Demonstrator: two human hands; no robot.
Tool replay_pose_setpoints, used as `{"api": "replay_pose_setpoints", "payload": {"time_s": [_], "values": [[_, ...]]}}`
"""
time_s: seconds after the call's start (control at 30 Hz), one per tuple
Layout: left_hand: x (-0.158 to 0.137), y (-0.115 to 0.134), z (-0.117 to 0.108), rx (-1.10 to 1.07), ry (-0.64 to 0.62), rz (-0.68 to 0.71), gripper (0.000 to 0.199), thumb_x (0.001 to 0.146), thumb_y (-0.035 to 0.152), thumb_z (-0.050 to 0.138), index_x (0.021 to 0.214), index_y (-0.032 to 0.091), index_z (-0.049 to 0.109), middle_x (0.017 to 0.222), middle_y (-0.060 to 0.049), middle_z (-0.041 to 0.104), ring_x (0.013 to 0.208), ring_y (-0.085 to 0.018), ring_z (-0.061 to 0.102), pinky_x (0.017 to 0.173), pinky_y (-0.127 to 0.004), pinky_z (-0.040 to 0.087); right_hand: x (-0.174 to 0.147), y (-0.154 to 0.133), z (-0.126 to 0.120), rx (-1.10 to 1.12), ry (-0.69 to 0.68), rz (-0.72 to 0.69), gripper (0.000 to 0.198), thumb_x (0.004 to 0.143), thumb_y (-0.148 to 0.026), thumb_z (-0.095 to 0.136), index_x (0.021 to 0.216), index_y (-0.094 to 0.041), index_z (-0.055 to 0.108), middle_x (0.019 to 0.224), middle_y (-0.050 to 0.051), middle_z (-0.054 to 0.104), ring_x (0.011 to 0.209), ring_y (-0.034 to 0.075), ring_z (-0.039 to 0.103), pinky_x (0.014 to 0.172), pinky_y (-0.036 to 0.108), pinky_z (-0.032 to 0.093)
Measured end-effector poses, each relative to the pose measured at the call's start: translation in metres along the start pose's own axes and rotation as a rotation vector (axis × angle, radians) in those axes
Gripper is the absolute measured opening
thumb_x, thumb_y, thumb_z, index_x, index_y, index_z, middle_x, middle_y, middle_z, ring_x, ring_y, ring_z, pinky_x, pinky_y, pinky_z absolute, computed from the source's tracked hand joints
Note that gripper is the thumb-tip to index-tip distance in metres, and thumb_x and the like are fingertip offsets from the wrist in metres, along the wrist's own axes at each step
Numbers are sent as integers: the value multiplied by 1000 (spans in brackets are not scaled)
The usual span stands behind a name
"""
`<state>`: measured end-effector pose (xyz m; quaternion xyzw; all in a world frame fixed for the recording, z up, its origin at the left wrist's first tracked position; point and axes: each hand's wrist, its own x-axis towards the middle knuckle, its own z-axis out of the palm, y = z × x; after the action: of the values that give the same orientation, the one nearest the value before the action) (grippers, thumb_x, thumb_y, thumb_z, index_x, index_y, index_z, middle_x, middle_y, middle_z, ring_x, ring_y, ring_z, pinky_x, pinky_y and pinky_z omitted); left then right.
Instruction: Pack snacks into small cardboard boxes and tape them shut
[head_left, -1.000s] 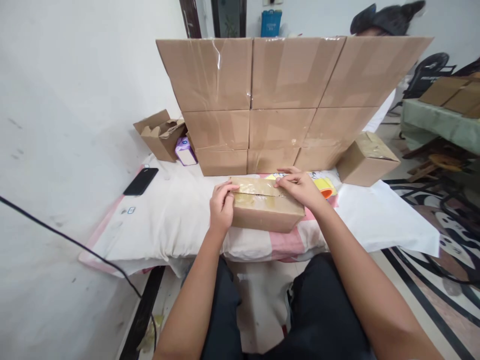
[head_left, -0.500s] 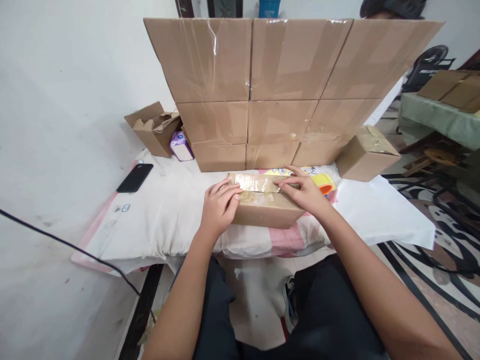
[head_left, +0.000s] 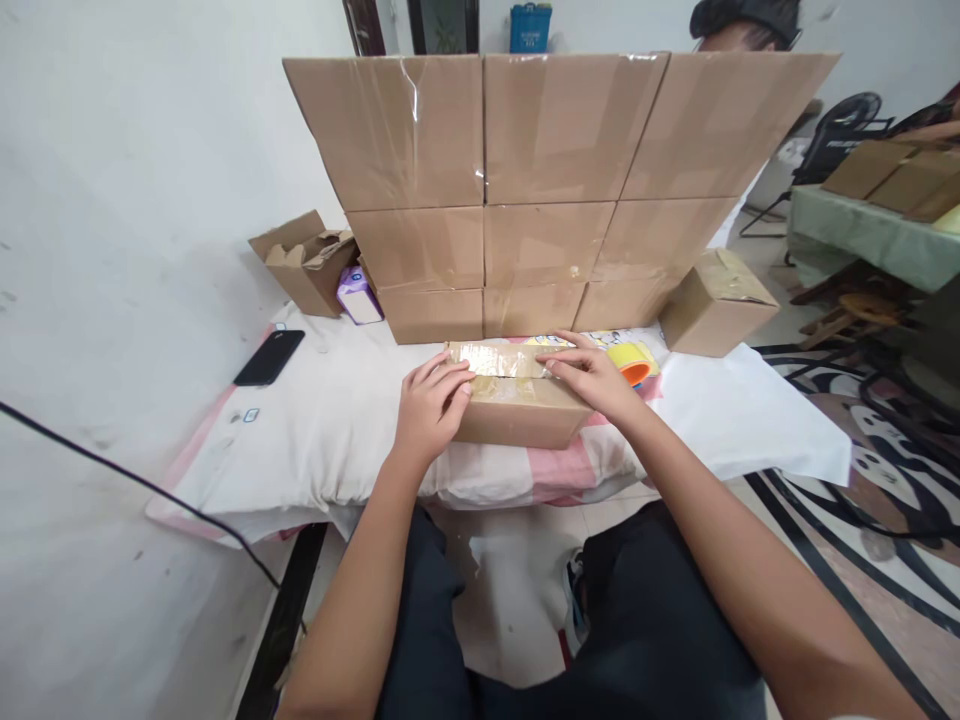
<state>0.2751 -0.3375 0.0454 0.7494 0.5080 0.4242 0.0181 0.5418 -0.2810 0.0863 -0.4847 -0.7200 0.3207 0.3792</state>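
Observation:
A small closed cardboard box (head_left: 523,424) lies in front of me on the cloth, with shiny clear tape (head_left: 495,360) along its top flaps. My left hand (head_left: 433,402) rests at the box's left end, its fingers extended over the top edge. On the right end lies my right hand (head_left: 592,375), fingers spread and fingertips touching the taped top. Neither hand is wrapped round the box. Just beyond my right hand is a yellow and orange roll of tape (head_left: 632,366), partly hidden by that hand.
A wall of stacked, taped cardboard boxes (head_left: 555,130) rises behind. Another box (head_left: 718,302) stands to the right. At the left are an opened box (head_left: 307,265), a purple-and-white pack (head_left: 358,296) and a black phone (head_left: 270,357). A person (head_left: 746,25) is partly visible behind the stack.
The view has shifted slightly, so most things sit a little further left. Both hands stay on the box top in nearly the same pose.

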Motion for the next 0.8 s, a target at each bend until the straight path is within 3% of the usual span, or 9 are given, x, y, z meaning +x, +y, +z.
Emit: {"api": "replay_pose_setpoints", "payload": {"time_s": [0.17,0.37,0.53,0.67,0.8], "values": [[-2,2,1,14,29,8,30,102,34,46,115,27,72,126,-3,73,136,-28,53,110,-51,39,-7,4,-8,38,-39,-17,17,84,-33,68,91,-26,82,143,6,58,149,30,37,118,47,36],[-4,5,0,66,-7,-20,35,103,37,43,117,29,74,130,-2,72,138,-29,51,115,-56,34,-22,15,-13,-5,-39,-64,24,83,-31,68,104,-28,81,152,6,47,151,31,33,116,46,39],[0,10,6,32,30,-99,36,101,38,44,112,25,76,126,-5,73,137,-30,52,115,-58,39,-38,13,-22,-70,-66,-26,30,81,-29,70,109,-24,79,156,8,41,153,34,28,126,49,24],[0,19,6,31,0,-138,34,99,37,47,109,24,77,124,-5,74,139,-31,50,116,-58,40,-37,8,-23,-80,-121,33,42,81,-33,71,121,-21,73,158,12,37,154,35,26,126,52,22],[-2,20,3,27,-34,-166,37,100,37,45,114,23,76,130,-4,72,144,-29,44,120,-54,36,-33,13,-23,-88,-176,-5,52,79,-38,74,127,-19,68,157,14,37,157,34,16,127,50,20]]}}
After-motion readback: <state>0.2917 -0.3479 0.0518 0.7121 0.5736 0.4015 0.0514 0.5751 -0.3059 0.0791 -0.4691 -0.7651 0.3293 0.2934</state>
